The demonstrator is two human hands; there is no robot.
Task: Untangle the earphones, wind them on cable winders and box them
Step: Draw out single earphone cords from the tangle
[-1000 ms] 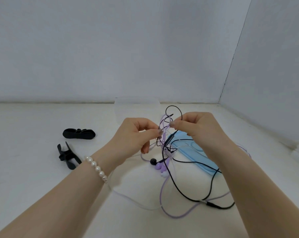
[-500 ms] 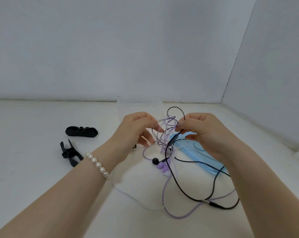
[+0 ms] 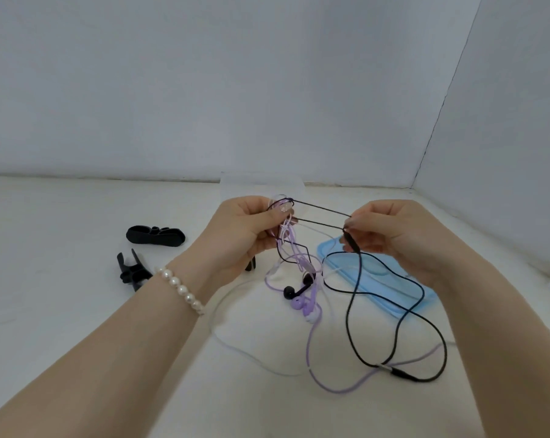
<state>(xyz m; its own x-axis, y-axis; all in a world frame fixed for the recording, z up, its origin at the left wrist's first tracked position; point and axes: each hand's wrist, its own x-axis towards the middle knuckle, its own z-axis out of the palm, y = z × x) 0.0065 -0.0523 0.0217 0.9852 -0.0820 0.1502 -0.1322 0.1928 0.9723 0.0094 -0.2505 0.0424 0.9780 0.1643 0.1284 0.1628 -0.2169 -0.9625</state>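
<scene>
- The worktop (image 3: 61,311) is a matt white surface, closed in by pale walls at the back and right.
- A flat light-blue lid (image 3: 390,289), rounded at the corners with a raised rim, lies toward the right edge of the worktop, under the right hand.
- The left hand (image 3: 248,235) wears a bracelet of round pearly beads (image 3: 182,290). Its grip is closed on the knot where black, purple and clear cords cross. Half a second ago this hand sat close against the other; now the two are pulled well apart.
- The right hand (image 3: 393,235) pinches the small black remote on the black cord (image 3: 351,314). Two thin black strands, slack loops before, now run taut and nearly straight between the hands.
- A clear box (image 3: 261,188), barely visible, stands behind the left hand near the back edge.
- The purple cord (image 3: 330,388) and a clear cord (image 3: 235,349) hang from the knot and trail in loose curves over the front of the worktop, where the black cord ends in a plug with a metal collar.
- Two black cable winders (image 3: 155,235) (image 3: 131,271), matt and lobed, lie toward the left edge, one nearer the front than the other.
- A glossy black earbud (image 3: 291,291) and purple earbuds (image 3: 303,306) dangle together below the knot, at mid-worktop.
</scene>
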